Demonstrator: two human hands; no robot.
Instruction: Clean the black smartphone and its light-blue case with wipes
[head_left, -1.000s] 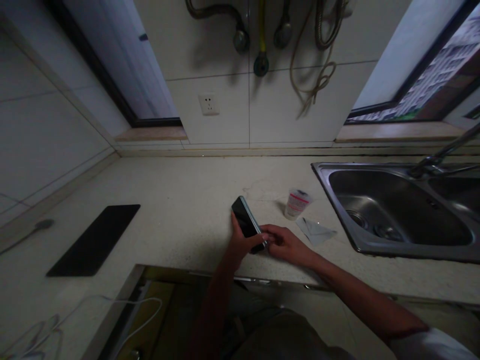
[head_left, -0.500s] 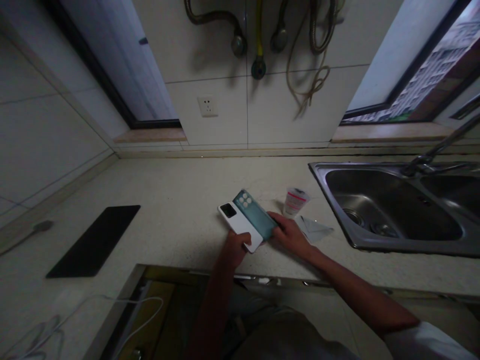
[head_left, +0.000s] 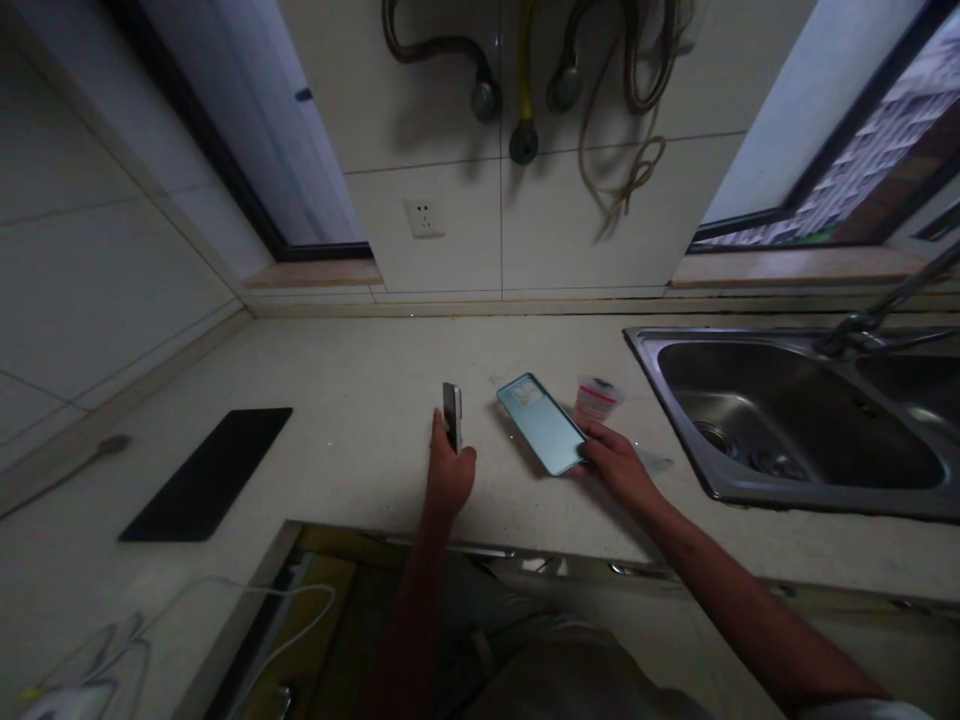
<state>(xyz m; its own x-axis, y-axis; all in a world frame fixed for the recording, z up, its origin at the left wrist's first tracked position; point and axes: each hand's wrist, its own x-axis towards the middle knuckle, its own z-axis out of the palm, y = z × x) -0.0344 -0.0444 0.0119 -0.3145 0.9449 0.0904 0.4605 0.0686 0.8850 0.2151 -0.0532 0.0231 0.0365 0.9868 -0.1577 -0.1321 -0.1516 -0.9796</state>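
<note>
My left hand (head_left: 450,478) grips a smartphone (head_left: 453,412) near its lower end, turned on edge so that its narrow side faces me. To the right, my right hand (head_left: 611,458) holds a teal phone case (head_left: 546,425) by its lower right corner, with the hollow of the case facing up. Phone and case are apart, both over the pale countertop (head_left: 360,400). Just beyond my right hand stands a clear plastic cup with red print (head_left: 596,397). A thin, see-through wrapper (head_left: 657,463) lies partly hidden behind that hand.
At the left lies a flat black mat (head_left: 206,478), with a white cable (head_left: 217,582) near the front. The steel sink (head_left: 795,420) and faucet (head_left: 862,325) are at the right. A wall outlet (head_left: 424,217) and hoses (head_left: 442,45) are on the tiled wall.
The phone and case, side by side before, are now separated. My left hand moved the phone left and turned it on edge. The case shifted right and now shows its inner side.
</note>
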